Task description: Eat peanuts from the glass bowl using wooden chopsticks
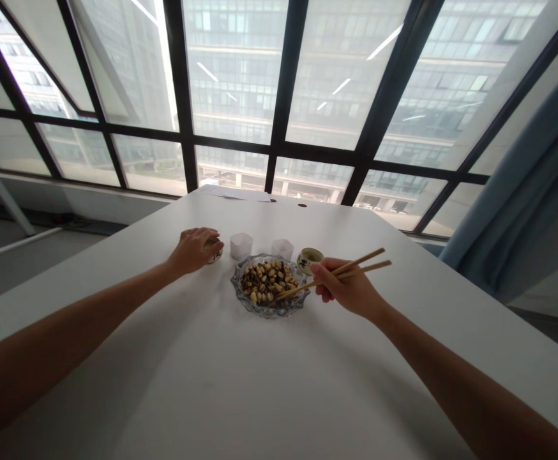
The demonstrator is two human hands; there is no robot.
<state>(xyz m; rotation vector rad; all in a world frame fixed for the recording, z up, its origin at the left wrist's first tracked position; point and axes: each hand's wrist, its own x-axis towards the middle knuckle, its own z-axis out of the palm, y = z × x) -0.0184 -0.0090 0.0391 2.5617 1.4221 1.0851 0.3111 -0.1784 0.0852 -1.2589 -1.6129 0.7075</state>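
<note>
My right hand [339,281] grips a pair of wooden chopsticks [362,260], whose tips reach into a scalloped clear glass bowl [268,313]. The bowl holds pale-shelled nuts, like pistachios [274,271], mixed with thin dark pieces. At the left, my left hand [197,249] is closed around a small cup with dark lettering [216,253], partly hidden by the fingers. A similar small cup [311,257] stands just behind my right hand, close to the bowl's right rim. Whether the chopstick tips pinch a nut is too small to tell.
Two small whitish translucent cups, one on the left [241,245] and one on the right [283,248], stand behind the bowl. Paper sheets [235,193] lie at the far end of the white table [241,383]. Large windows rise beyond, with a blue curtain [513,191] at right.
</note>
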